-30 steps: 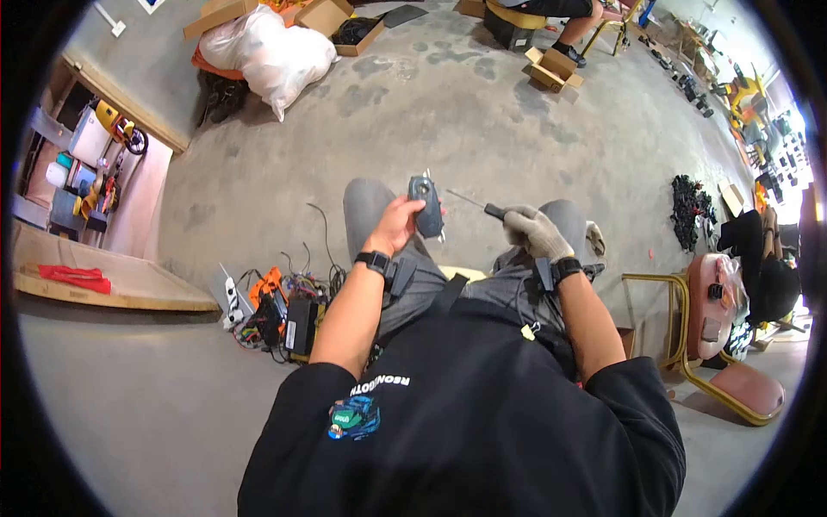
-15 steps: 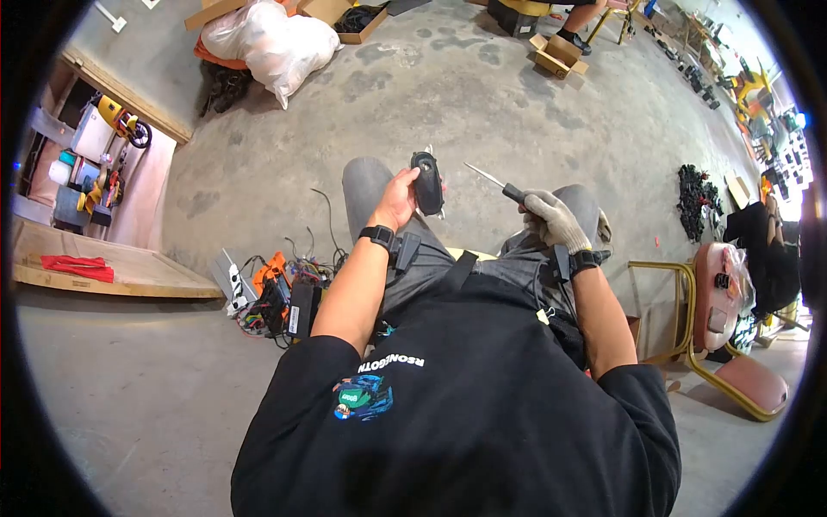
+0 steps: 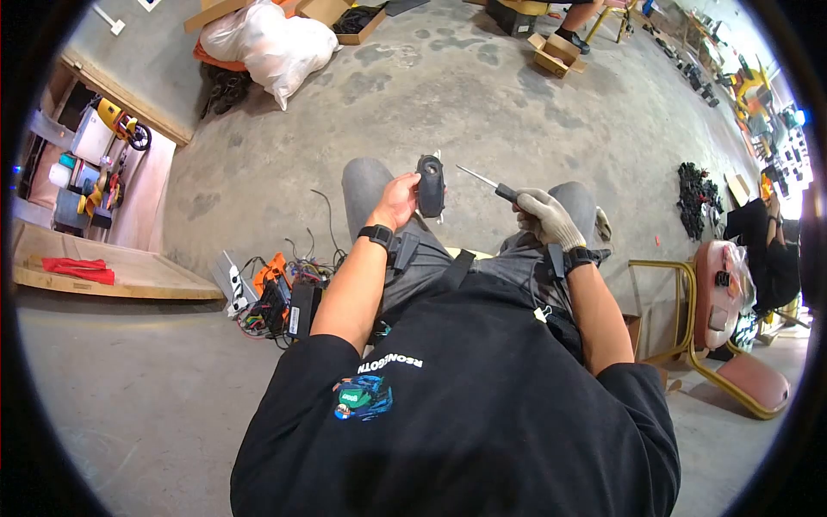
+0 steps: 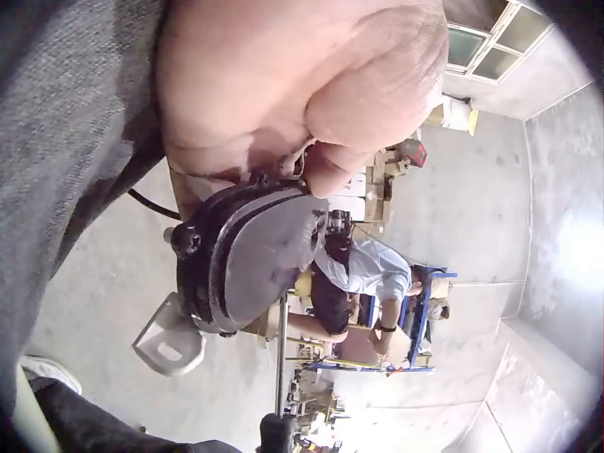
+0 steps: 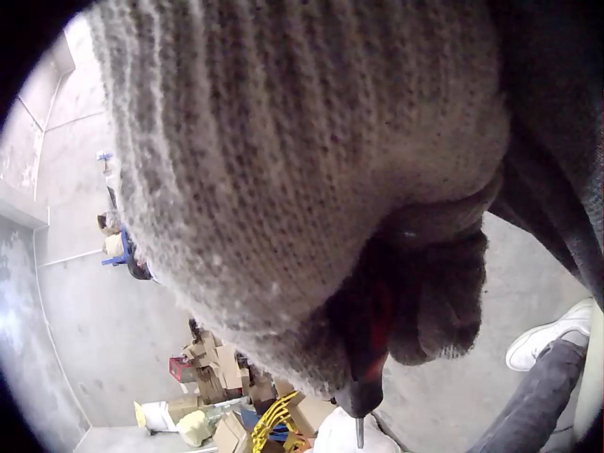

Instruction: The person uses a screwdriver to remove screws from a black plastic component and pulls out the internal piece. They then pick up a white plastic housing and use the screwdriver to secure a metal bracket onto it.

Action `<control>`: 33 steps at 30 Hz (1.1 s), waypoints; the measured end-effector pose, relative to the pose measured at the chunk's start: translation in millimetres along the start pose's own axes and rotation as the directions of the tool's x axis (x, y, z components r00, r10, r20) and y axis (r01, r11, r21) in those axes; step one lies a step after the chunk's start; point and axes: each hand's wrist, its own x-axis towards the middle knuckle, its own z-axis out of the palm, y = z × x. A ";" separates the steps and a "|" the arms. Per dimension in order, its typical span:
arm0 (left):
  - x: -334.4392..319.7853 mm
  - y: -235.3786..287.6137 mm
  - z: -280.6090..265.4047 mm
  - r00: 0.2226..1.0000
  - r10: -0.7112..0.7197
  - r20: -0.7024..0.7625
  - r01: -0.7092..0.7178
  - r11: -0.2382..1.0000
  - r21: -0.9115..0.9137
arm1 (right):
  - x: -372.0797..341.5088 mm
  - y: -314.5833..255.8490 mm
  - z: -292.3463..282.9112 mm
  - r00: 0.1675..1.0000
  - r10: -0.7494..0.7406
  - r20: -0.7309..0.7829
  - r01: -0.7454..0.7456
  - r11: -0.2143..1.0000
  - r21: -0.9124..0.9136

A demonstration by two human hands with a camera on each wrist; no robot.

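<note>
Screwdriver [image 3: 506, 192] nearer black housing [image 3: 431, 187] than earlier. I log: right hand [image 3: 550, 217] grips screwdriver; bare left hand [image 3: 398, 202] holds housing; skidding tip [image 3: 460, 168] could stab that hand.

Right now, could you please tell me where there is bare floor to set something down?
Bare floor lies beyond the screwdriver, between the white bag and open carton, and between the right knee and black heap; tangled cables crowd the left side.
</note>
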 end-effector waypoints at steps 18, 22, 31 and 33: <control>0.6 0.4 4.3 0.999 0.002 -0.037 -0.004 0.999 -0.051 | 3.3 2.2 -1.5 1.000 0.002 0.004 -0.002 0.999 -0.036; 1.0 0.5 4.0 0.999 -0.037 -0.034 0.035 0.998 -0.051 | 5.3 5.1 -3.1 1.000 -0.008 0.021 0.008 1.000 -0.017; -4.5 5.9 4.9 0.997 0.068 0.037 -0.061 0.984 -0.167 | 2.2 2.2 -1.2 1.000 -0.007 0.022 0.008 1.000 -0.022; -4.3 7.4 1.7 0.998 0.050 0.040 -0.041 0.980 -0.193 | 2.2 2.1 -1.8 1.000 -0.003 0.021 0.004 1.000 -0.027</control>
